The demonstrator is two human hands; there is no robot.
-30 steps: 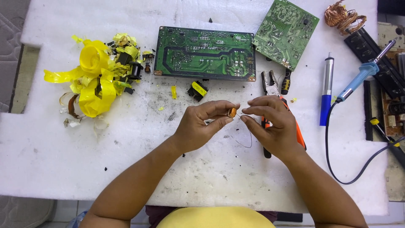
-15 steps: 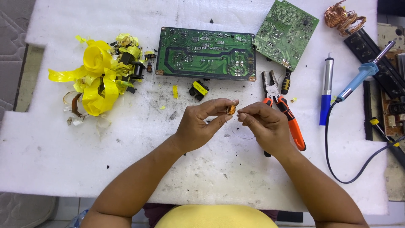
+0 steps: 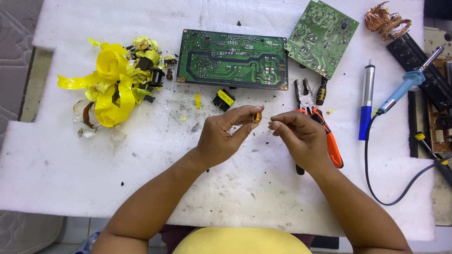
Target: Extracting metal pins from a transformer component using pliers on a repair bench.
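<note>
So, the left hand (image 3: 221, 141) had a small copper-wound coil on an orange core (image 3: 256, 117) pinched between thumb and fingertips, held up just above the white foam-covered desk (image 3: 56, 169). The right hand (image 3: 301, 138) was closed in a pinch right beside it, and it looked like it was gripping a very fine strand of wire running off the coil, though the strand itself was too thin to see clearly.

My worry was that wire. Something that fine would probably snap if the pull came at a sharp angle or the coil got squeezed so hard it couldn't turn. A kink would likely do the same. And if the left grip slipped, the coil could easily drop and roll into the dark crumbs and bits scattered over the foam.

Other hazards were close by. The orange-handled pliers (image 3: 325, 134) lay just under and beside the right hand, so the wrist could bump them. The blue-handled soldering iron (image 3: 405, 87) sat off to the right with its black cord (image 3: 376, 183) looping back near the right forearm; snagging that cord could drag the iron, and I couldn't tell whether it was hot.

The large green circuit board (image 3: 233, 59) lay beyond the hands, a smaller green circuit board (image 3: 322, 37) tilted beside it, and the heap of yellow tape scraps (image 3: 113, 84) sat well away to the left.
</note>
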